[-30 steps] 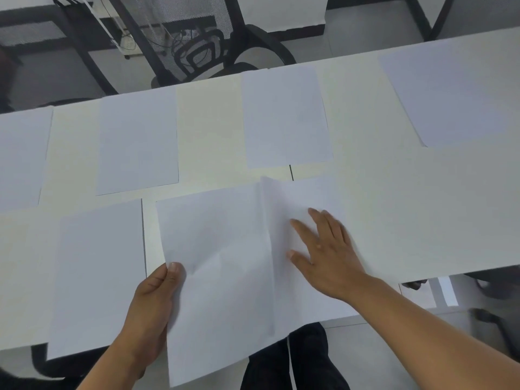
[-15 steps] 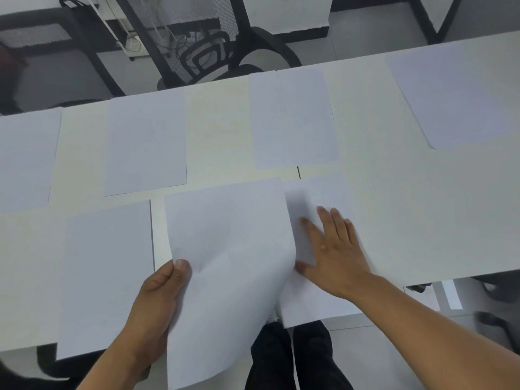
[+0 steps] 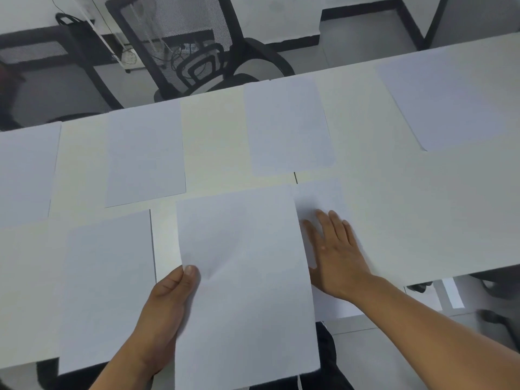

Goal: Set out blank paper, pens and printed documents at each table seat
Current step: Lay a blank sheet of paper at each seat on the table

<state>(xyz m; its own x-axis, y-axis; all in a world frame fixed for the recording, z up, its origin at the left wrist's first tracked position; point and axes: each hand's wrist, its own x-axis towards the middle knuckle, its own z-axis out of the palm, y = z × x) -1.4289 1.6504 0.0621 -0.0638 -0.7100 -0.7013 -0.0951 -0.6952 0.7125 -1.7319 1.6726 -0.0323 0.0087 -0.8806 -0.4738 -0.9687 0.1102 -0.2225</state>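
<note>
**Currently: left hand holding one sheet, right hand flat on another**

Table (image 3: pixel 422 220): long, off-white, runs left to right across the frame. Seam visible near centre.

Mesh office chair (image 3: pixel 180 49): dark, just beyond the far edge, pushed up near the table. Cables on the floor behind it.

Far row of blank sheets, left to right: one cut off at the left frame edge (image 3: pixel 25 175), one left of centre (image 3: pixel 145 153), one at centre (image 3: pixel 289 125), one far right (image 3: pixel 455 102), angled. All lie flat, apart from each other.

Near row: flat sheet at near left (image 3: pixel 108 288), overhanging the near edge.

Held sheet (image 3: pixel 247 288): centre near, largest in view, lower part past the table edge. Slight crease by the thumb. Its right edge overlaps the partly hidden sheet (image 3: pixel 320 198) beside it.

Left hand (image 3: pixel 166 305): pinches the held sheet's left edge, thumb on top, other fingers hidden under the paper.

Right hand (image 3: pixel 337 254): fingers straight and together, palm down, pressing on the partly hidden sheet.
</note>
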